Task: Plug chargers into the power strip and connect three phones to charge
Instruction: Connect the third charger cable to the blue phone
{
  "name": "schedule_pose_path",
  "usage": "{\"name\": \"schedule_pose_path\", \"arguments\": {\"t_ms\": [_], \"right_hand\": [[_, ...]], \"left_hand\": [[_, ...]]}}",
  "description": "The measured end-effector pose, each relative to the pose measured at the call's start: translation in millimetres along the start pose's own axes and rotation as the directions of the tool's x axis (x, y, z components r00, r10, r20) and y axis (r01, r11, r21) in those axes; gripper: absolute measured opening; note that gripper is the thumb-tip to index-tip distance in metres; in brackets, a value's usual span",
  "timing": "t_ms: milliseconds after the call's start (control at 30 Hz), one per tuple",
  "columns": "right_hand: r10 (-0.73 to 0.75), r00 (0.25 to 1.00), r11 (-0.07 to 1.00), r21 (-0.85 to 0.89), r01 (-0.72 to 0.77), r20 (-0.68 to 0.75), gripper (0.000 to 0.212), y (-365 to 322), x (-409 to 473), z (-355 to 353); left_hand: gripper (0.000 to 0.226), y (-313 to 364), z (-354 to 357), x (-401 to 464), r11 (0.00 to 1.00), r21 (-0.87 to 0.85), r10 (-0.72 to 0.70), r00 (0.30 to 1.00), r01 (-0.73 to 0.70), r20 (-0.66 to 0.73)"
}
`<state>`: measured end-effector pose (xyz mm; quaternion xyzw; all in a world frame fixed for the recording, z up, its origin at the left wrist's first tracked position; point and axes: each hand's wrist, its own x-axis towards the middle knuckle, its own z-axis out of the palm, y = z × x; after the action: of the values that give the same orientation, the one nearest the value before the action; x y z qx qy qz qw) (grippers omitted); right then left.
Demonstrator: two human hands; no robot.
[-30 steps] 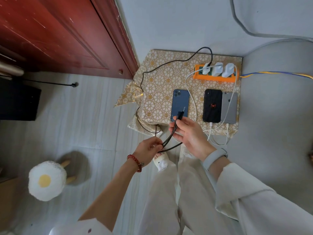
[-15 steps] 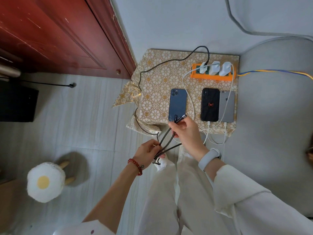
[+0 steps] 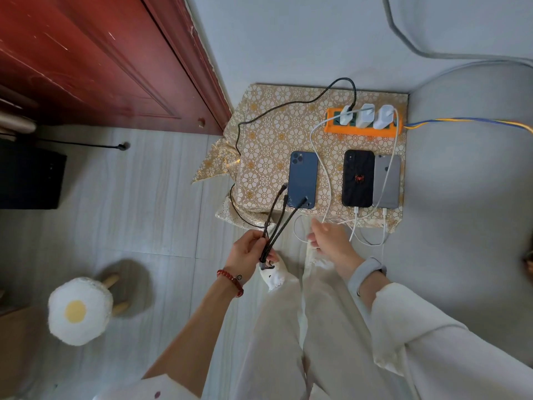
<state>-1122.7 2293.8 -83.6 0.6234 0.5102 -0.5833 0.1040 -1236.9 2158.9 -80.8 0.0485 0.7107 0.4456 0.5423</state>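
Note:
An orange power strip (image 3: 331,125) lies at the back of a small gold-patterned table (image 3: 271,134), with three white chargers (image 3: 364,115) plugged in. A blue phone (image 3: 302,177), a black phone (image 3: 357,177) and a grey phone (image 3: 388,183) lie face down in a row. White cables run into the black and grey phones. My left hand (image 3: 248,252) grips a black braided multi-head cable (image 3: 277,226); one of its heads touches the blue phone's bottom edge. My right hand (image 3: 331,241) hangs free below the table edge, fingers apart.
A red wooden door (image 3: 101,59) stands at the left. A fried-egg-shaped stool (image 3: 79,310) sits on the tiled floor at lower left, a black box (image 3: 28,177) at far left. A grey seat (image 3: 467,197) borders the table on the right. A blue-yellow cord (image 3: 467,122) leaves the strip.
My right hand has let go of the black cable head and dropped back toward me. The cable heads now stand up from my left hand alone, one at the blue phone's bottom.

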Motion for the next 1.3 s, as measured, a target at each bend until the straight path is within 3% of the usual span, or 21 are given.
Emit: {"name": "schedule_pose_path", "arguments": {"t_ms": [67, 267, 433, 567, 633, 733, 967, 1167, 1300], "right_hand": [[0.097, 0.979, 0.963, 0.23, -0.137, 0.177, 0.026, -1, -5, 6], [-0.149, 0.987, 0.893, 0.437, 0.108, 0.061, 0.016, -18, -3, 8], [-0.179, 0.968, 0.927, 0.359, 0.106, 0.176, 0.013, -16, -3, 10], [-0.051, 0.975, 0.997, 0.075, 0.035, 0.217, 0.012, 9, 9, 15], [-0.005, 0.983, 0.998, -0.055, 0.015, 0.182, 0.013, 21, 20, 19], [0.01, 0.992, 0.996, -0.09, 0.002, 0.129, 0.017, 27, 39, 18], [-0.268, 0.96, 0.947, -0.202, 0.248, -0.077, 0.017, -1, 95, -6], [-0.291, 0.957, 0.945, -0.152, 0.291, 0.022, 0.024, -7, 120, -6], [-0.209, 0.978, 0.978, -0.014, 0.21, 0.015, 0.018, -2, 124, -9]], "left_hand": [[0.022, 0, 1, 1, 1.0, -0.007, -0.008, 1.0, 0.008, 0.03], [0.016, -3, 4, -2, 0.993, 0.004, -0.118, 0.987, 0.118, 0.107], [0.012, -9, 10, 2, 0.918, 0.054, -0.397, 0.911, 0.393, 0.109], [0.009, -23, 15, 6, 0.8, 0.101, -0.597, 0.802, 0.591, 0.039], [0.013, -31, 15, 10, 0.775, 0.141, -0.62, 0.784, 0.616, -0.018], [0.02, -34, 17, 26, 0.797, 0.101, -0.591, 0.803, 0.595, -0.069], [0.025, -8, 26, 87, 0.931, 0.146, -0.301, 0.929, 0.336, -0.216], [0.038, 17, 62, 138, 0.937, 0.272, -0.17, 0.964, 0.222, -0.203], [0.028, 23, 86, 157, 0.911, 0.365, -0.113, 0.966, 0.194, -0.231]]}}
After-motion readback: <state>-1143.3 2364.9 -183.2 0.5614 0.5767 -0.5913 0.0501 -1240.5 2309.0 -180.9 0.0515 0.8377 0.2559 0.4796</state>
